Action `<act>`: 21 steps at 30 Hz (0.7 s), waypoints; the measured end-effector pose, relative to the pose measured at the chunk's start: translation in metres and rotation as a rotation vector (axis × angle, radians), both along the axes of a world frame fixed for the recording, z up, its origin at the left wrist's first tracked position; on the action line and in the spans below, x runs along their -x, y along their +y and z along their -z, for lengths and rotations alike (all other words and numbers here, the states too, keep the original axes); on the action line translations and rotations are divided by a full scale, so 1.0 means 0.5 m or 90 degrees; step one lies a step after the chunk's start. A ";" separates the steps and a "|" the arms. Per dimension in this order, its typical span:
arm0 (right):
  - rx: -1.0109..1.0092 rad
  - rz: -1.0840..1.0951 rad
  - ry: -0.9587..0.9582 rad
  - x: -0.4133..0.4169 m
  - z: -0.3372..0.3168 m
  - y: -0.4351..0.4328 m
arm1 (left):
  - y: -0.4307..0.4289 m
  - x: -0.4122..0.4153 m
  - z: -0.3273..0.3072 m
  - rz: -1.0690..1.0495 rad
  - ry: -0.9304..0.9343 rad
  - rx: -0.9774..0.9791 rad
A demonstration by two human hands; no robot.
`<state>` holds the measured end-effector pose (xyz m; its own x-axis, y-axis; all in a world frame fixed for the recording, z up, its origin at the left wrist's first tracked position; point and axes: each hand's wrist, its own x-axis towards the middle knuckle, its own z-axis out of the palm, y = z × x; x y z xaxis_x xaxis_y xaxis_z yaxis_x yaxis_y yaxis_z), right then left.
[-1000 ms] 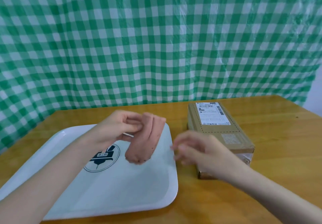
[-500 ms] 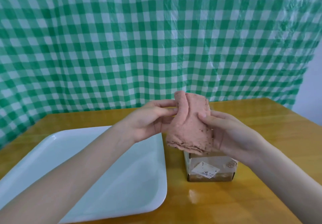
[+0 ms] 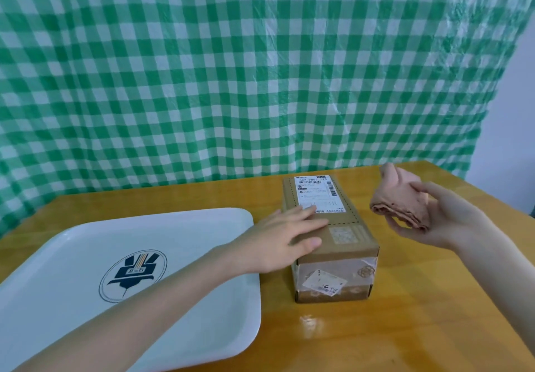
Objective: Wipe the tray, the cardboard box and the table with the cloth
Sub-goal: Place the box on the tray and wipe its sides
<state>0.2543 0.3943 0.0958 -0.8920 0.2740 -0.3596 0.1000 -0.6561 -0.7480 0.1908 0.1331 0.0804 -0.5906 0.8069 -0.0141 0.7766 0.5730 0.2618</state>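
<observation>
While the left hand [image 3: 282, 237] rests flat, fingers straight, on the cardboard box [image 3: 333, 235] beside the white tray [image 3: 202, 313], the right hand [image 3: 440, 221] grips the folded pink cloth [image 3: 401, 202] above the wooden table [image 3: 405, 328].

Left hand [image 3: 282, 237]: palm down, fingers straight, thumb spread, lying flat on top of the box [image 3: 344, 237]; bare forearm reaches in from lower left. Right hand [image 3: 443, 224]: raised, palm turned inward, thumb and fingers pinching the folded cloth [image 3: 401, 200], apart from the other hand.
</observation>
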 end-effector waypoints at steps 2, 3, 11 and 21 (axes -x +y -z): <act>-0.011 -0.006 -0.041 0.006 0.023 0.004 | -0.011 -0.003 0.004 -0.009 0.062 0.009; -0.016 -0.002 -0.057 0.010 0.034 0.006 | -0.017 -0.003 0.006 -0.012 0.073 0.008; -0.055 -0.103 -0.093 0.035 0.072 -0.027 | -0.118 0.005 0.004 -0.134 -0.109 -0.199; -0.020 -0.222 0.024 0.081 0.116 -0.099 | -0.157 0.016 0.030 -0.252 -0.307 -0.303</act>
<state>0.2137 0.3447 0.0376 -0.9465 -0.0393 -0.3203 0.2858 -0.5633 -0.7752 0.1828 0.0546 0.0656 -0.8520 0.5213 -0.0485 0.2756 0.5254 0.8050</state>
